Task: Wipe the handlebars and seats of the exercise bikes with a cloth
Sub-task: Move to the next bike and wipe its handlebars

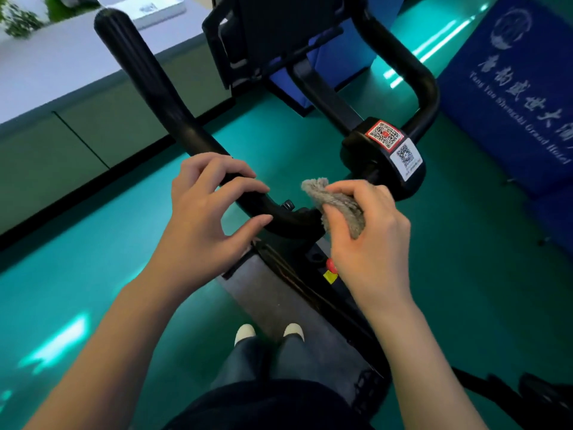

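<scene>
- Trousers (288, 361) lie below both hands.
- Left hand (201, 209) curls loosely round handlebar (161, 97).
- Right hand (369, 240) pinches grey cloth (336, 206) at the bar's middle; stickers (392, 147) just beyond.

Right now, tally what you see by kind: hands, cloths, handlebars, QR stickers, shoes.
Hands: 2 (left hand, right hand)
Cloth: 1
Handlebar: 1
QR stickers: 2 (red sticker, white sticker)
Shoes: 2 (left shoe, right shoe)
Total: 8
</scene>
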{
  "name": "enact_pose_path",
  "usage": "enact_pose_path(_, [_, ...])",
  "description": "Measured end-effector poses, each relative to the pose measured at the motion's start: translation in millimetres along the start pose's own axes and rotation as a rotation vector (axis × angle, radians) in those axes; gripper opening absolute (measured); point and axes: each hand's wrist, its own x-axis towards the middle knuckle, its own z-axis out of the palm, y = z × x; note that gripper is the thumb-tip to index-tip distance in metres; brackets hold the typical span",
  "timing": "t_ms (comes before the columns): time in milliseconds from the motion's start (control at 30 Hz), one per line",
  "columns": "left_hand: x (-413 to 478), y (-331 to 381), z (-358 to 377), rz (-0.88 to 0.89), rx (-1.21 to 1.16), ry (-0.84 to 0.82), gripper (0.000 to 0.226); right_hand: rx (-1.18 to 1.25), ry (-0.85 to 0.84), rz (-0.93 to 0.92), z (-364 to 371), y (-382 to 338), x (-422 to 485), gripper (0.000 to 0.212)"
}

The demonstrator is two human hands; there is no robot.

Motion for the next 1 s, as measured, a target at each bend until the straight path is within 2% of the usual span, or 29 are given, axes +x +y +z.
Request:
enact_pose_path(200, [-1.3, 2.4, 1.7, -0.015, -0.003, 0.001, 0.031, 0.096, 0.105, 0.025, 11.2, -3.1, -33.8, 0.022])
enact_pose_path(367, [-2.7, 6.7, 2.5, -0.034, 0.015, 0.001, 0.032, 0.073, 0.35, 0.113, -18.8, 45.5, 1.9, 0.018])
enact_pose_path(467, [-2.2, 8.9, 2.8, -0.046, 0.036, -0.001, 0.031, 0.07, 0.319, 0.152, -12.6, 58.5, 12.9, 0.016])
enact_pose_path(667, [-0.5, 17.6, 1.8, -0.099, 0.046, -0.012, 0.03, 0.255, 0.262, 0.125, 7.9, 54.1, -19.8, 0.017])
enact_pose_path(800, [0.4, 22.1, 0.5, -0.124, 0.061, -0.021, 0.031, 0.329, 0.383, 0.281, 3.8, 71.0, -10.4, 0.021])
enact_pose_path(1000, [0.3, 21.8, 1.0, -0.128, 0.06, -0.021, 0.031, 0.534, 0.281, 0.377, 24.9, 56.5, -24.5, 0.025])
